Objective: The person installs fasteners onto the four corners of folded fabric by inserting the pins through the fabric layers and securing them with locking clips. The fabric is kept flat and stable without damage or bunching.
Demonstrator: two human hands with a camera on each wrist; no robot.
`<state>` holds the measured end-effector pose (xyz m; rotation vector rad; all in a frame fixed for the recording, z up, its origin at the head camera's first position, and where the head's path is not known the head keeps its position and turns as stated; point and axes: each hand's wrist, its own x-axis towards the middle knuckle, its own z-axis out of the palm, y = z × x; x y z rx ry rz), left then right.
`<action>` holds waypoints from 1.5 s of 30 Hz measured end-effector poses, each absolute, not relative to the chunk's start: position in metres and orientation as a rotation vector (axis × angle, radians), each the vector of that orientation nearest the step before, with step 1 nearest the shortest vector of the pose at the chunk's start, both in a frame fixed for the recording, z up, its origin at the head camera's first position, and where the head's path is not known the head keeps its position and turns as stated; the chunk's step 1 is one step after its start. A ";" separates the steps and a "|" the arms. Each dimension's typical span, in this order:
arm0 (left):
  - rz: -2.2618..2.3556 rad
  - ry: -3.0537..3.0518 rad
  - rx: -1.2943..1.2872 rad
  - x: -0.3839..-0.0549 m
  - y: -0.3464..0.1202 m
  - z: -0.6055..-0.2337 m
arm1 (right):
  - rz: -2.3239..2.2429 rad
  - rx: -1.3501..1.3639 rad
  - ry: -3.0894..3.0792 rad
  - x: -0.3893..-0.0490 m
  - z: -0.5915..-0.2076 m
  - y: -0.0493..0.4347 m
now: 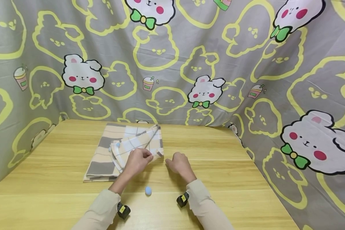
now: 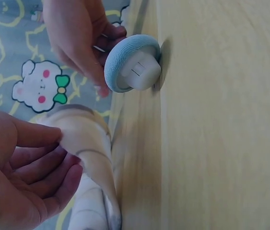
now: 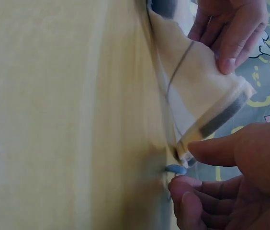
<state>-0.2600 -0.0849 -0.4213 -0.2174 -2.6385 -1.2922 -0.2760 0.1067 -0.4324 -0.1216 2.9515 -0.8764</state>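
Note:
A folded plaid cloth (image 1: 100,156) in beige, grey and white lies on the table with one layer turned back. My left hand (image 1: 138,161) pinches the edge of that upper layer; in the left wrist view its thumb and fingertips (image 2: 70,165) meet at the fabric. To its right, my right hand (image 1: 179,164) is close to the cloth's near right corner (image 3: 240,98), fingers curled. In the right wrist view a small blue-capped fastener (image 3: 175,168) shows between its thumb and fingertips, partly hidden. Another blue fastener (image 1: 148,191), mushroom-shaped with a white base (image 2: 144,72), stands on the table between the forearms.
Two more blue fasteners (image 1: 118,144) sit at the left corner of the turned-back layer. The wooden table (image 1: 218,191) reaches back to a grey curtain (image 1: 166,76) with cartoon animals, which also hangs along both sides. Each wrist carries a black camera (image 1: 182,199).

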 end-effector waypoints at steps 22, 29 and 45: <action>-1.307 -2.657 -0.216 -0.261 -0.086 -0.423 | -0.869 -0.107 2.931 -0.279 -0.433 0.111; -1.308 -2.658 -0.215 -0.260 -0.087 -0.422 | -0.987 -0.103 2.918 -0.279 -0.432 0.110; -1.335 -2.642 -0.218 -0.259 -0.088 -0.422 | -1.045 -0.258 2.953 -0.277 -0.429 0.107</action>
